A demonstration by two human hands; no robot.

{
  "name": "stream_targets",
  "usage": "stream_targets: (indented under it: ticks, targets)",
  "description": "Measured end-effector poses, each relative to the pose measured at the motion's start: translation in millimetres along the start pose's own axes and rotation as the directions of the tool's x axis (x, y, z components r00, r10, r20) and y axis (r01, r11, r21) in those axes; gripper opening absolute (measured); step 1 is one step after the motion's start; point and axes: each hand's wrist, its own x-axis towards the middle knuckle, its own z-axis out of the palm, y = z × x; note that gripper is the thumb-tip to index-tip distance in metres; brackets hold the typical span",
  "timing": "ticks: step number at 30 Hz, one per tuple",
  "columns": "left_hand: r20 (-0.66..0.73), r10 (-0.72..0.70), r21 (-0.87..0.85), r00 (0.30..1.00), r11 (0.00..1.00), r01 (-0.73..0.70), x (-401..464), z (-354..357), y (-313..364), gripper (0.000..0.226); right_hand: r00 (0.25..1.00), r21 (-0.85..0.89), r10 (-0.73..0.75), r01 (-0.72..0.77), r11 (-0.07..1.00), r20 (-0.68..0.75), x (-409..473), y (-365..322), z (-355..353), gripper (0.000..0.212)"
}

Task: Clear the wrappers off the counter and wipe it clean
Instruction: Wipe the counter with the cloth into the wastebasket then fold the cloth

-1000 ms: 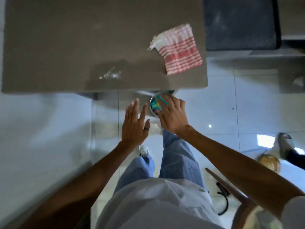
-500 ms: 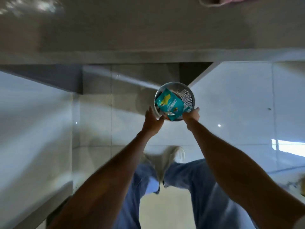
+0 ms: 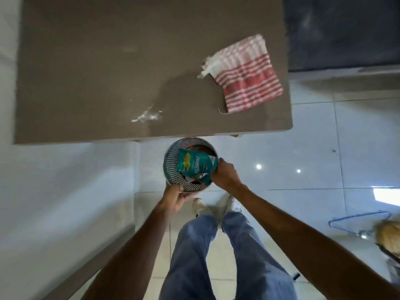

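Observation:
A round slatted waste bin (image 3: 173, 169) is held up just below the front edge of the brown counter (image 3: 86, 61). My left hand (image 3: 176, 197) grips its near rim from below. My right hand (image 3: 225, 175) grips the rim on the right side, touching a teal snack wrapper (image 3: 192, 164) that sticks out of the bin over other wrappers. On the counter lie a red-and-white striped cloth (image 3: 246, 81) at the right and a patch of white crumbs (image 3: 148, 115) near the front edge.
Glossy white floor tiles (image 3: 324, 148) lie below and to the right. A dark surface (image 3: 342, 29) adjoins the counter at the top right. A blue wire object (image 3: 357, 219) and a tan thing (image 3: 387, 237) sit on the floor at the right.
The view swung down under the counter and back up. Both hands took hold of the bin on the floor and have lifted it up close to the counter's front edge.

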Motion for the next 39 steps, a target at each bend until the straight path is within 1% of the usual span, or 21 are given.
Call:
stream_targets:
  ticks: [2, 3, 4, 5, 6, 7, 8, 10, 11, 13, 17, 21, 23, 25, 27, 29, 30, 32, 35, 37, 39]
  targets:
    - [-0.074, -0.017, -0.049, 0.997, 0.999, 0.013, -34, -18, 16, 0.054, 0.971, -0.215, -0.238, 0.227, 0.950, -0.025, -43, -42, -12, 0.032]
    - [-0.113, -0.022, -0.067, 0.993, 0.998, 0.014, -43, -25, 22, 0.052, 0.908, -0.315, -0.414, 0.373, 0.873, -0.071, -56, -57, -18, 0.028]
    - [-0.142, -0.015, -0.082, 0.990, 0.997, 0.004, -48, -31, 26, 0.049, 0.789, -0.380, -0.597, 0.513, 0.770, -0.143, -64, -70, -29, 0.026]
    - [-0.158, -0.001, -0.084, 0.987, 0.996, -0.013, -52, -36, 29, 0.046, 0.613, -0.424, -0.746, 0.622, 0.658, -0.260, -63, -81, -42, 0.025]
    - [-0.165, 0.013, -0.079, 0.986, 0.997, -0.026, -56, -40, 32, 0.041, 0.422, -0.481, -0.816, 0.662, 0.575, -0.395, -54, -93, -59, 0.025]
    - [-0.173, 0.018, -0.081, 0.985, 0.996, -0.033, -58, -42, 35, 0.037, 0.298, -0.545, -0.814, 0.623, 0.561, -0.498, -36, -106, -80, 0.028]
    - [-0.178, 0.021, -0.099, 0.984, 0.994, -0.039, -59, -44, 37, 0.034, 0.295, -0.584, -0.766, 0.509, 0.632, -0.571, -15, -114, -105, 0.034]
    - [-0.170, 0.037, -0.144, 0.985, 0.988, -0.062, -53, -54, 39, 0.030, 0.587, -0.486, -0.499, 0.196, 0.851, -0.637, 29, -129, -148, 0.057]
    - [-0.157, 0.043, -0.164, 0.987, 0.984, -0.069, -49, -59, 42, 0.028, 0.706, -0.428, -0.339, 0.055, 0.902, -0.622, 47, -134, -160, 0.067]
    - [-0.130, 0.043, -0.201, 0.991, 0.977, -0.069, -44, -67, 51, 0.028, 0.776, -0.445, -0.252, -0.042, 0.895, -0.579, 77, -145, -162, 0.077]
    - [-0.102, 0.018, -0.230, 0.995, 0.972, -0.041, -25, -93, 68, 0.033, 0.804, -0.548, -0.363, 0.057, 0.835, -0.471, 124, -229, -148, 0.086]
    - [-0.062, 0.091, -0.221, 0.994, 0.970, -0.103, -7, -114, 76, 0.039, 0.832, -0.626, -0.425, 0.125, 0.770, -0.357, 182, -332, -126, 0.113]
    - [-0.041, 0.107, -0.206, 0.993, 0.972, -0.113, 2, -119, 78, 0.043, 0.827, -0.672, -0.494, 0.207, 0.711, -0.269, 198, -370, -103, 0.110]
    - [-0.025, 0.091, -0.179, 0.996, 0.979, -0.094, 8, -119, 81, 0.039, 0.784, -0.746, -0.614, 0.353, 0.566, -0.095, 194, -395, -65, 0.098]
    - [-0.022, 0.066, -0.166, 0.998, 0.984, -0.069, 9, -112, 84, 0.035, 0.671, -0.802, -0.723, 0.518, 0.298, 0.165, 172, -393, -25, 0.083]
    - [-0.009, 0.062, -0.179, 0.998, 0.982, -0.063, 9, -106, 86, 0.036, 0.555, -0.799, -0.753, 0.598, 0.065, 0.354, 154, -364, -12, 0.071]
    - [-0.007, 0.063, -0.179, 0.998, 0.982, -0.063, 8, -105, 86, 0.037, 0.534, -0.791, -0.749, 0.611, 0.022, 0.392, 146, -346, -20, 0.067]
    - [-0.010, 0.069, -0.167, 0.998, 0.984, -0.069, 4, -104, 85, 0.038, 0.569, -0.803, -0.758, 0.587, 0.103, 0.319, 132, -309, -50, 0.065]
    - [-0.006, 0.082, -0.176, 0.997, 0.981, -0.082, -3, -107, 78, 0.039, 0.691, -0.794, -0.722, 0.439, 0.420, 0.000, 101, -238, -82, 0.063]
    - [-0.013, 0.100, -0.212, 0.995, 0.972, -0.100, -8, -108, 71, 0.040, 0.717, -0.769, -0.667, 0.304, 0.562, -0.204, 74, -203, -70, 0.063]
    - [-0.043, 0.101, -0.257, 0.994, 0.960, -0.109, -13, -108, 63, 0.044, 0.742, -0.722, -0.602, 0.239, 0.649, -0.296, 61, -207, -37, 0.066]
